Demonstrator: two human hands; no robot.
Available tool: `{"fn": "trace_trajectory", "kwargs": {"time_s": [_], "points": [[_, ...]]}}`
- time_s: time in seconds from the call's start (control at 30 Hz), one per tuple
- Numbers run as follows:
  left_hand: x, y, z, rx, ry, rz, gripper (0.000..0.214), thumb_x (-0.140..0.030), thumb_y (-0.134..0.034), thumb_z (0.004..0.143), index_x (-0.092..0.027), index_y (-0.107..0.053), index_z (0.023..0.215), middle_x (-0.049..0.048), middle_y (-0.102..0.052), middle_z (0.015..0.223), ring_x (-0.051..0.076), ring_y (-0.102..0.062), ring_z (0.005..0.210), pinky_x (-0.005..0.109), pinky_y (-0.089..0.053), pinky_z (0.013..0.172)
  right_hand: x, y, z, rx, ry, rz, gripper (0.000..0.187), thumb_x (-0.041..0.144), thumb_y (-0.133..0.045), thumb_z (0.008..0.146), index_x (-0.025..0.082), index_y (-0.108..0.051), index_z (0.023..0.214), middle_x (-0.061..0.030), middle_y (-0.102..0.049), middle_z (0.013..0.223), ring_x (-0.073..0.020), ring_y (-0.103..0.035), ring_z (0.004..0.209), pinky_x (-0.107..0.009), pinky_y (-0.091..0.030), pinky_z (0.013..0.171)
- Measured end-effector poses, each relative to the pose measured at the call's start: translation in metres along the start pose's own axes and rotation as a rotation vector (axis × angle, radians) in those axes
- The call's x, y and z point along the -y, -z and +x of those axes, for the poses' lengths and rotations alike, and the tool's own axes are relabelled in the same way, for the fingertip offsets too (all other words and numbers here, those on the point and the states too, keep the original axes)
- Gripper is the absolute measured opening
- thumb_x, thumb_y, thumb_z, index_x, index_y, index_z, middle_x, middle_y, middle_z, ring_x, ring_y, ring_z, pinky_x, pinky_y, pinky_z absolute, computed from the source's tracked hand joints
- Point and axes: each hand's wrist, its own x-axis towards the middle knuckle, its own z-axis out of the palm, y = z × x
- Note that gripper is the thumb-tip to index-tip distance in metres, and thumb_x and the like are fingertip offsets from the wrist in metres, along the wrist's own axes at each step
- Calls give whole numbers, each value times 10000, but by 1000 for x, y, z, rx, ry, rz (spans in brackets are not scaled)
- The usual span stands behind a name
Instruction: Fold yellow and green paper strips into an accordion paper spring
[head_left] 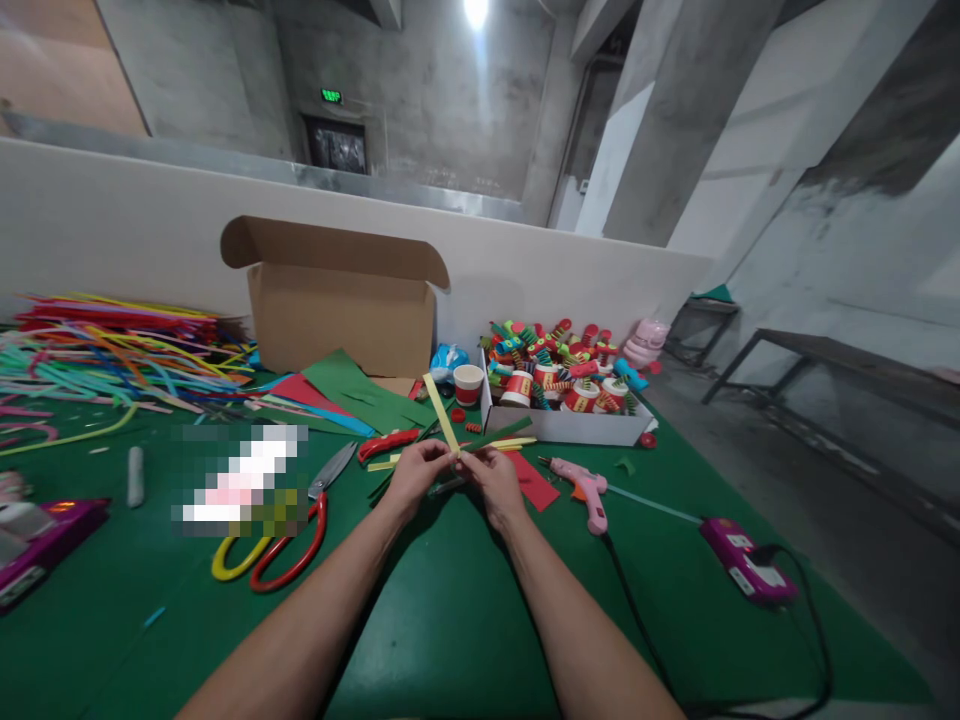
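- Yellow strip (441,410) stands slanted above the middle of the green bench (442,640), leaning up and to the left, its lower end at my fingertips.
- I have the left hand (416,475) pinching that lower end, thumb and finger pressed together on it.
- My right hand (495,485) meets it there, its grip also clamped on the strip; I cannot tell how much of the end is tucked between the fingers.
- Just beside the right hand lies a red sheet (535,482); past it, a pink glue gun (583,485) rests on the bench.
- Near the left hand I see red-handled pliers (386,444), with scissors (324,510) lying closer to me.
- Beyond both hands, a cup (469,384) is just beside a white tray (570,428) crowded with small colourful pieces.
- Farther left, my view gives a brown cardboard box (341,315) behind green sheets (360,388).
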Motion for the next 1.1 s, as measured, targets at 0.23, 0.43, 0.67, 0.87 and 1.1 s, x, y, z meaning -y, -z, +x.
{"fn": "trace_trajectory", "kwargs": {"time_s": [0.23, 0.43, 0.67, 0.87, 1.1], "points": [[-2, -2, -2, -20, -15, 12, 258, -380, -726, 555, -142, -683, 646, 49, -638, 603, 118, -500, 527, 246, -395, 527, 0, 1, 0, -59, 82, -122, 254, 367, -744, 555, 154, -650, 655, -20, -662, 600, -162, -613, 608, -300, -483, 676], [-3, -5, -4, -28, -32, 30, 296, -416, -745, 530, -144, -650, 596, 35, -612, 564, 113, -482, 508, 227, -369, 483, -3, -2, -1, -107, 141, -174, 248, 383, -717, 591, 154, -666, 673, -38, -683, 643, -169, -616, 632, -296, -485, 671], [-1, -1, -2, -43, -17, 60, 285, -398, -741, 527, -133, -668, 602, 41, -615, 548, 109, -476, 490, 229, -358, 483, -5, 0, 0, -25, 100, -217, 260, 388, -719, 583, 153, -687, 687, -36, -688, 640, -171, -621, 619, -279, -480, 625], [0, -2, -2, -30, -4, -4, 346, -457, -724, 551, -126, -679, 642, 45, -629, 587, 107, -488, 506, 224, -370, 489, -3, 1, 0, -108, 148, -230, 253, 380, -704, 602, 144, -699, 692, -48, -697, 647, -173, -625, 610, -287, -480, 646], [-1, -5, -4, -15, 1, -11, 344, -446, -738, 551, -134, -667, 678, 37, -627, 607, 100, -489, 518, 221, -378, 502, -6, 1, 1, -139, 160, -241, 242, 376, -705, 602, 146, -695, 676, -55, -697, 650, -175, -621, 609, -284, -476, 628]]}}
